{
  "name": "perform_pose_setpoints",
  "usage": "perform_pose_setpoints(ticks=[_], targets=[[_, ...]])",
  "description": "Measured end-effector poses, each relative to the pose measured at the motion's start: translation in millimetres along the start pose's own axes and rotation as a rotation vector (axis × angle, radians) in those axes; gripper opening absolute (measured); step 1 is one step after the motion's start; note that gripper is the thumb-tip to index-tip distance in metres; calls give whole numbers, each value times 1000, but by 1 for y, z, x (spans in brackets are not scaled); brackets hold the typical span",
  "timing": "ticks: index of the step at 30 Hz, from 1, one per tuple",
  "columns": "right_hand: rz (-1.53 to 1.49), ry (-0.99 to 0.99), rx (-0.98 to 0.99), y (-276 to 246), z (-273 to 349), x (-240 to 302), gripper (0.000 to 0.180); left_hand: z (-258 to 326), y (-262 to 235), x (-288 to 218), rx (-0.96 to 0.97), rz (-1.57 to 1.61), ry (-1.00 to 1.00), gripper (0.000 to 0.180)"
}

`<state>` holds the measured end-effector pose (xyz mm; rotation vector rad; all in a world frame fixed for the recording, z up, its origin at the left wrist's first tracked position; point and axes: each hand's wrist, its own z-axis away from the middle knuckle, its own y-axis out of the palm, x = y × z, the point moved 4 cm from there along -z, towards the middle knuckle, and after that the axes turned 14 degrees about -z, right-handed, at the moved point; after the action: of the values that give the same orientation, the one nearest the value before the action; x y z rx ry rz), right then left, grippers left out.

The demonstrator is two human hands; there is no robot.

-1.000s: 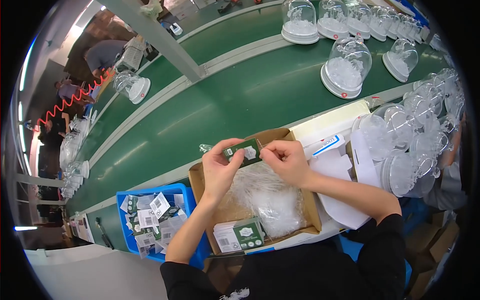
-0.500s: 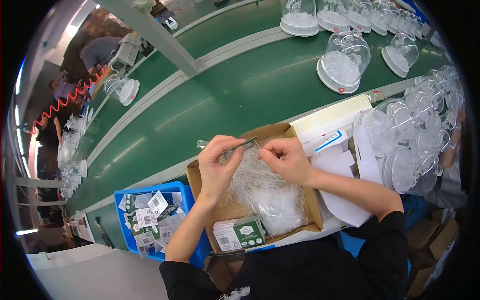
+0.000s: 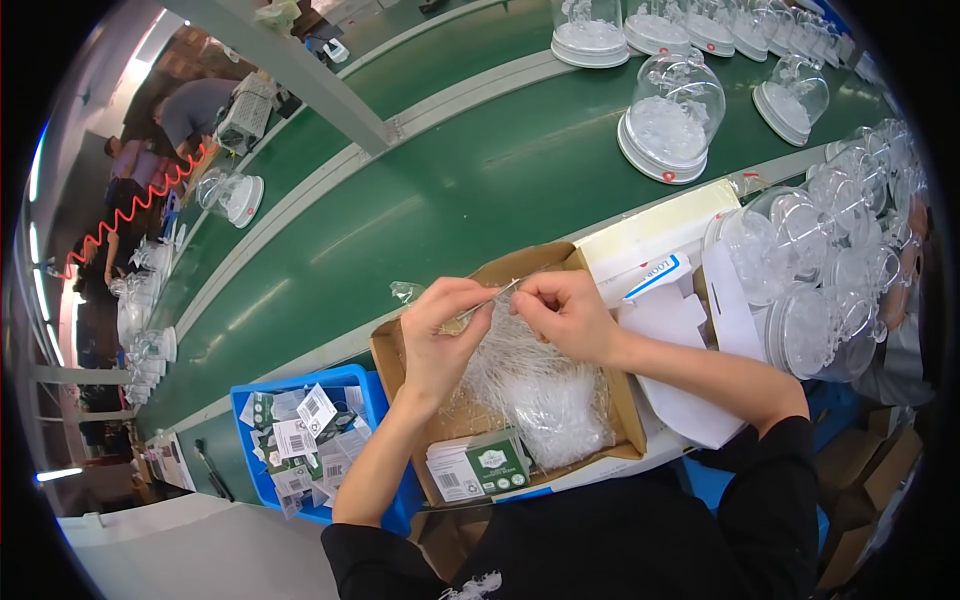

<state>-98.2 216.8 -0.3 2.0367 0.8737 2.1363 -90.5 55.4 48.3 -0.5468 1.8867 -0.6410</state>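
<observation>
When reading across from the left, find first a blue bin (image 3: 350, 377), left of the fingers and lower down, heaped with loose tags (image 3: 293, 437). Next, with the left hand (image 3: 438, 325), gripping a thin card (image 3: 508, 288) turned nearly edge-on, with thumb and forefinger drawn narrow on it and the card's far end pointing toward the opposite fingertips. Below those fingers, inside a cardboard box (image 3: 625, 425), see a stack of green-and-white cards (image 3: 500, 465) and, just right of it, a bundle of clear strands (image 3: 555, 415). At the card's far end, with the right hand (image 3: 572, 312), pinching narrowly too; too fine to tell on what. Judging by the strands, probably at the step of fitting one through the card. For the next move, would need to keep the card firm on the left while drawing with the right, without bending the thin edge. Farther right of the fingers, past the box wall, find a white carton (image 3: 650, 280), then clear domes (image 3: 795, 325) massed together.
</observation>
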Motion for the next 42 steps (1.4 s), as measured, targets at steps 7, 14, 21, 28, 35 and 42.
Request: perform_pose_setpoints(ticks=[7,14,21,28,35,42], targets=[[-110,71,10,-1,-4,0,22,-3,0,7,126,126,44,22],[94,-29,205,4,1,1,16,1,9,19,391,656,-247,18],[58,68,198,4,1,-4,19,0,9,11,312,449,-197,11],[34,-44,71,8,-1,6,10,0,3,14,123,473,-292,1],[229,-332,204,7,3,16,10,-2,3,30,151,635,-399,5],[158,-243,278,11,2,14,14,-2,-1,27,165,709,-378,4]])
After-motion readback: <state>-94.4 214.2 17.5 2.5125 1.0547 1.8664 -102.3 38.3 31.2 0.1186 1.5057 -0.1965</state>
